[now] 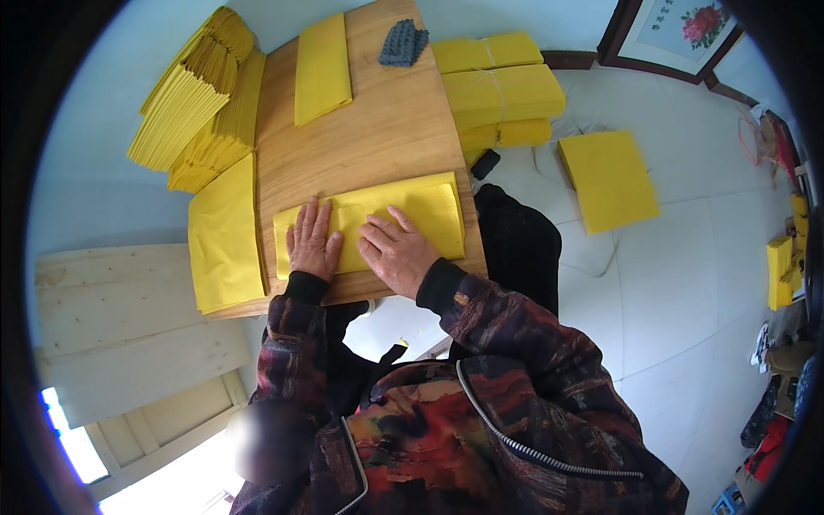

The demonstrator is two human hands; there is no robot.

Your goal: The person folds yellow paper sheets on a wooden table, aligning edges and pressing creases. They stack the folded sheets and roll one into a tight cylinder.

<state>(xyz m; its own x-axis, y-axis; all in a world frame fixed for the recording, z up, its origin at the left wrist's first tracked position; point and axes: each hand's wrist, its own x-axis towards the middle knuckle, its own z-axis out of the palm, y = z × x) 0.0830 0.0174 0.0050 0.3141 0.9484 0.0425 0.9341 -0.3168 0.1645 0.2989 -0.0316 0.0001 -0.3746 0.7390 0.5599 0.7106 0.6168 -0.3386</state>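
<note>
A folded yellow paper sheet (429, 206) lies lengthwise across the near end of the wooden table (369, 146). My left hand (312, 244) rests flat on its left part, fingers stretched toward the far edge. Near the sheet's middle, my right hand (398, 251) presses down with its fingers spread and slightly bent. Neither hand grips anything. To the left of the sheet, a larger yellow sheet (225, 236) lies at the table's edge. Farther up the table is another folded yellow sheet (323, 69).
A tall stack of folded yellow paper (193, 99) stands at the far left. A dark grey knobbly cloth-like item (402, 43) sits at the table's far end. Tied yellow bundles (506, 90) are beyond the right edge, and a yellow stack (609, 180) is on the tiled floor.
</note>
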